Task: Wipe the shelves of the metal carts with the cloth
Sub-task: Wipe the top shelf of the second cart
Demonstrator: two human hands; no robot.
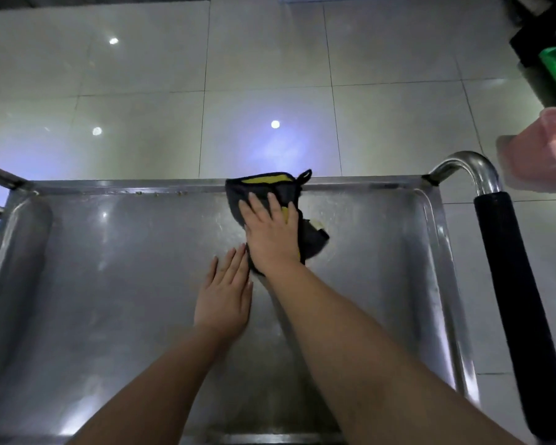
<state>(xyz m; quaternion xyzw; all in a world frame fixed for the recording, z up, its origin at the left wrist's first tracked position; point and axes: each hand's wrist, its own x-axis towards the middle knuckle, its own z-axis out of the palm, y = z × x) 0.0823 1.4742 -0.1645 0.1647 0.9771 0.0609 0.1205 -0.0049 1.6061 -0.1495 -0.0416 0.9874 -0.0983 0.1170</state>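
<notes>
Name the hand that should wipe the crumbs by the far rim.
Right. The right hand presses the cloth, close to the crumbs; the left hand rests bare on the shelf.

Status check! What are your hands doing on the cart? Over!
Right hand flat on cloth, pressing it to shelf. Left hand flat on shelf beside it. Specks along far rim.

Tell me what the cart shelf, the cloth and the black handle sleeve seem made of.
Cart shelf: probably stainless steel, brushed; it mirrors lights and shows fine scuffs. Cloth: soft fabric, dark with yellow, perhaps microfibre; it crumples and has a sewn loop. Black handle sleeve: matte, likely foam or rubber; no glint, unlike the bare tube above.
</notes>
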